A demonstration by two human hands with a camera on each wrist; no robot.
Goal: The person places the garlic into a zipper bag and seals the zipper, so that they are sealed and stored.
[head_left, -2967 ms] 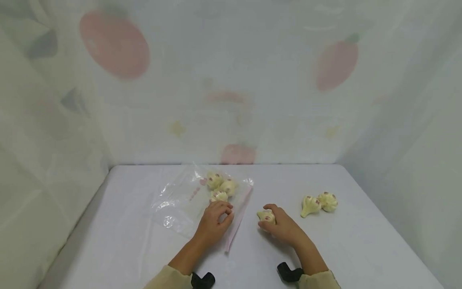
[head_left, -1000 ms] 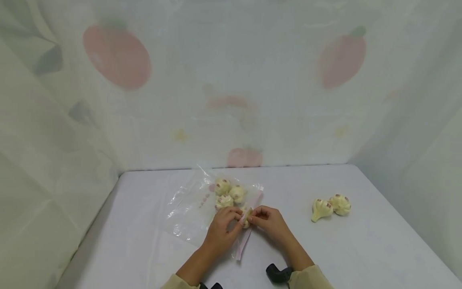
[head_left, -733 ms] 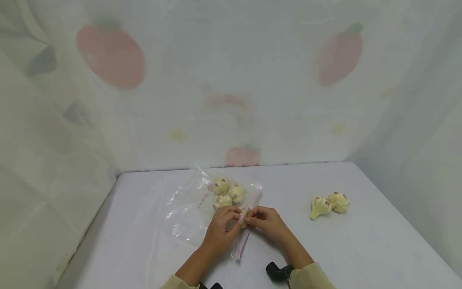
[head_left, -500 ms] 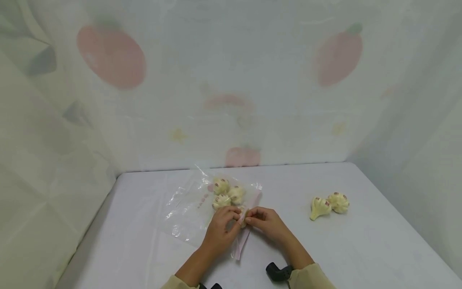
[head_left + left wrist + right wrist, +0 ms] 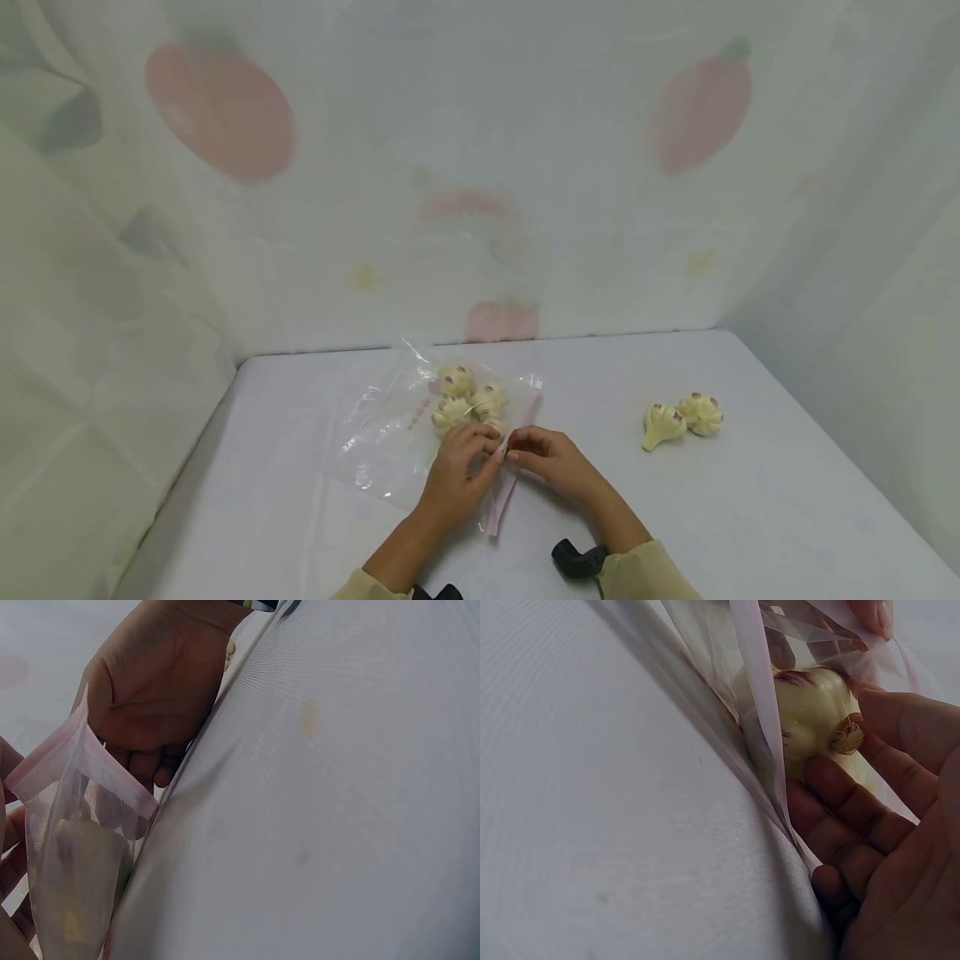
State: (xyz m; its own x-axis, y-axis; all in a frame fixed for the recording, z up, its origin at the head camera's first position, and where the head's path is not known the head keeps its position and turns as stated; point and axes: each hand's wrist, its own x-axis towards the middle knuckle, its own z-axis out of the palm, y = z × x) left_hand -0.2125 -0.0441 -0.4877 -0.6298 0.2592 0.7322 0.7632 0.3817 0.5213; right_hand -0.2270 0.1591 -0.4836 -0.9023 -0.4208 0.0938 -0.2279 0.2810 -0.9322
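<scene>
A clear zip bag with a pink edge lies on the table, its mouth toward the right. Several garlic bulbs show inside it. My left hand pinches the pink edge and keeps the mouth parted; its fingers show at the left of the left wrist view. My right hand reaches into the mouth. In the right wrist view its thumb and curled fingers hold another garlic bulb, root end toward the palm, inside the pink rim.
Two more garlic bulbs lie side by side on the white tabletop at the right. A printed curtain closes off the back and sides. Black wrist mounts sit at both cuffs.
My right hand has carried a garlic bulb left from the table to the bag's mouth and then inside, against the others. My left hand has shifted to the bag's pink edge.
</scene>
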